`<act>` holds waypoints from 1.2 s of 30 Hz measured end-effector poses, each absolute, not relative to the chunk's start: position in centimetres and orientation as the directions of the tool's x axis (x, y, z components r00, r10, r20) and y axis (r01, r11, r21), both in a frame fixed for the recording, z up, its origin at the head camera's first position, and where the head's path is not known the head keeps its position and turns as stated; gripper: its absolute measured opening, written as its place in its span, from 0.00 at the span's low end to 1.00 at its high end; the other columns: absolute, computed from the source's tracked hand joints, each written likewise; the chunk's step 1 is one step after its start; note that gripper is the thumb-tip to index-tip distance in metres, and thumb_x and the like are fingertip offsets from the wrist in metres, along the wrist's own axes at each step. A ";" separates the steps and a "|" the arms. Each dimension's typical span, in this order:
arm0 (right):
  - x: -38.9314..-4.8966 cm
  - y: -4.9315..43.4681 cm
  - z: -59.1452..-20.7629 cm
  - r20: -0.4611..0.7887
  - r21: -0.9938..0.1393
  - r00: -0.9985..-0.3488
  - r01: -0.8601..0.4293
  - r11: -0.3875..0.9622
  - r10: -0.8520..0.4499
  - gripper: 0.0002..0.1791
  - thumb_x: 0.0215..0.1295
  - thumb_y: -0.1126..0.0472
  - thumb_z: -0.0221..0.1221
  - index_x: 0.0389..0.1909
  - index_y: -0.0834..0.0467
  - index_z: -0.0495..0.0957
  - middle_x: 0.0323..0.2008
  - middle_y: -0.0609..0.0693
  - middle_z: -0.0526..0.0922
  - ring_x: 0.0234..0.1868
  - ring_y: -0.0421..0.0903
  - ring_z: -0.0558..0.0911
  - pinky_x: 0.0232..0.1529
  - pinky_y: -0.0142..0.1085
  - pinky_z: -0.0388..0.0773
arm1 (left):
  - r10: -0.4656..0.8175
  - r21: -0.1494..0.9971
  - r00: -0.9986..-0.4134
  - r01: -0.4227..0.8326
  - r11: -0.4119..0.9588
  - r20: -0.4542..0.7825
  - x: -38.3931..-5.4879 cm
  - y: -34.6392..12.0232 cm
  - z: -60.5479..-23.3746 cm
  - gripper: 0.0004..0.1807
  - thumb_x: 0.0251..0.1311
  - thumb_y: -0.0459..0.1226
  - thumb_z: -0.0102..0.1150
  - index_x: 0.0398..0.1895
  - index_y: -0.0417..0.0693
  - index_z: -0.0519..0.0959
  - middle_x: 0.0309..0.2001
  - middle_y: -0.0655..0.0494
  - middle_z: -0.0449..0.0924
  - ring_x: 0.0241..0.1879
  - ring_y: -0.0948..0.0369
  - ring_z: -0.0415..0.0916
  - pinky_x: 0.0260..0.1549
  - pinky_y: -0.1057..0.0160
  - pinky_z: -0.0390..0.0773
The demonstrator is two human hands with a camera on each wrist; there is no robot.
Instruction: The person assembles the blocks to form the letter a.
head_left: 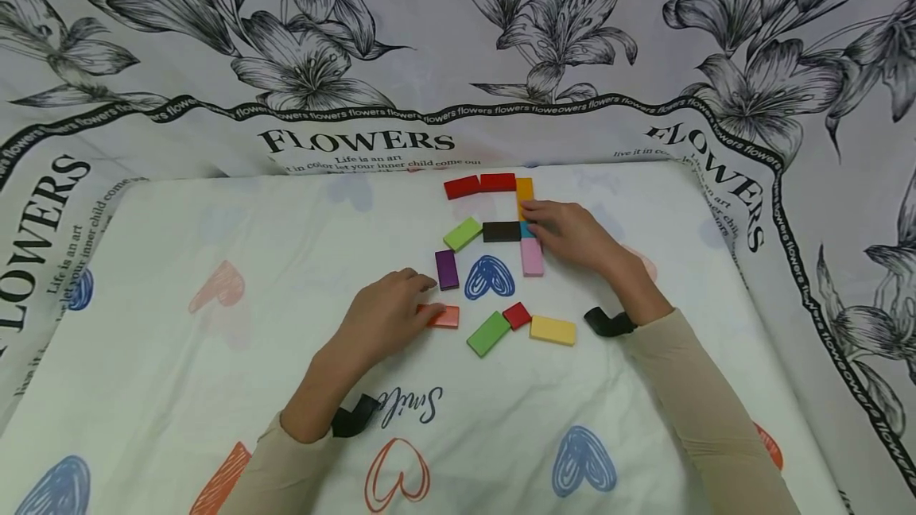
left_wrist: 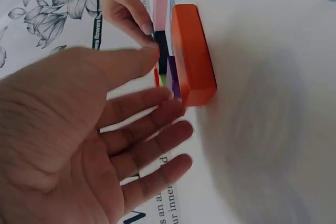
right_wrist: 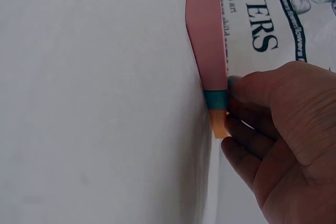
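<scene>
My left hand [head_left: 386, 308] is beside an orange-red block [head_left: 445, 317], which lies flat on the cloth. Its fingers are spread and loosely bent, thumb close over the block in the head view; the left wrist view shows the palm with nothing in it beside the orange block [left_wrist: 194, 56]. Across from it, my right hand [head_left: 576, 233] pinches a small blue block [head_left: 526, 231] between thumb and index finger, partly hidden. That block sits in line between a yellow-orange block [head_left: 525, 189] and a pink block [head_left: 532, 258], also seen end to end in the right wrist view.
Two red blocks [head_left: 498, 182], a black block [head_left: 502, 231], a light green block [head_left: 463, 234] and a purple block [head_left: 447, 270] curve leftward. Nearer lie a green block [head_left: 489, 334], a dark red block [head_left: 517, 315] and a yellow block [head_left: 553, 331]. A printed cloth [head_left: 215, 372] covers the table.
</scene>
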State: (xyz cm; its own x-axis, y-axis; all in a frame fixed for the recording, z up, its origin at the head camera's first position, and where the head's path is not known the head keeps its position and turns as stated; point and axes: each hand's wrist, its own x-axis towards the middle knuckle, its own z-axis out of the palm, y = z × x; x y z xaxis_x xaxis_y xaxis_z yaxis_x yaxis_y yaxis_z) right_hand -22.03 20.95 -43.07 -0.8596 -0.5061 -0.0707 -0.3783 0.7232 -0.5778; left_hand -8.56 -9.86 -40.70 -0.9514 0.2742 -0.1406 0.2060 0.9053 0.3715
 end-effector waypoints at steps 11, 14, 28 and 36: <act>-22.1 21.0 -43.1 -0.068 -0.566 -0.856 -0.390 0.726 -0.512 0.22 0.77 0.61 0.60 0.69 0.60 0.78 0.74 0.53 0.77 0.79 0.56 0.71 0.79 0.55 0.68 | 0.435 0.320 -0.895 0.386 0.865 -0.096 -7.5 -11.5 -40.5 0.16 0.63 0.38 0.74 0.54 0.49 0.88 0.48 0.55 0.88 0.46 0.56 0.83 0.49 0.55 0.86; -22.1 21.0 -43.2 -0.067 -0.565 -0.856 -0.390 0.727 -0.512 0.22 0.78 0.61 0.60 0.69 0.59 0.78 0.74 0.53 0.77 0.79 0.56 0.71 0.79 0.55 0.68 | 0.463 0.305 -0.883 0.423 0.853 -0.070 -7.6 -11.4 -40.7 0.13 0.63 0.37 0.74 0.51 0.50 0.89 0.45 0.56 0.87 0.44 0.57 0.82 0.47 0.57 0.85; -22.2 21.1 -43.2 -0.069 -0.555 -0.847 -0.406 0.726 -0.527 0.22 0.79 0.62 0.58 0.71 0.60 0.77 0.75 0.54 0.76 0.80 0.58 0.70 0.80 0.56 0.66 | 0.499 0.288 -0.862 0.457 0.842 -0.091 -7.9 -9.5 -40.7 0.16 0.65 0.36 0.72 0.55 0.50 0.88 0.46 0.55 0.85 0.45 0.59 0.81 0.45 0.62 0.86; -22.1 21.1 -43.1 -0.074 -0.551 -0.850 -0.401 0.732 -0.522 0.22 0.79 0.61 0.58 0.71 0.60 0.77 0.75 0.53 0.76 0.80 0.57 0.70 0.80 0.55 0.66 | 0.533 0.273 -0.840 0.491 0.827 -0.101 -8.3 -8.3 -40.9 0.17 0.67 0.38 0.70 0.58 0.53 0.87 0.51 0.53 0.85 0.50 0.57 0.83 0.50 0.61 0.87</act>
State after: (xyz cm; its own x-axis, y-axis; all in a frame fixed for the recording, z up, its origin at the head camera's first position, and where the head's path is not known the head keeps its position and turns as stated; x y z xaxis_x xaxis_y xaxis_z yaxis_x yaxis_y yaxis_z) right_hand -22.13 21.10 -43.14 -0.8499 -0.5217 -0.0741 -0.4011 0.7318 -0.5510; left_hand -8.33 -8.33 -40.94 -0.8404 0.5325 -0.1006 0.4913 0.8270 0.2734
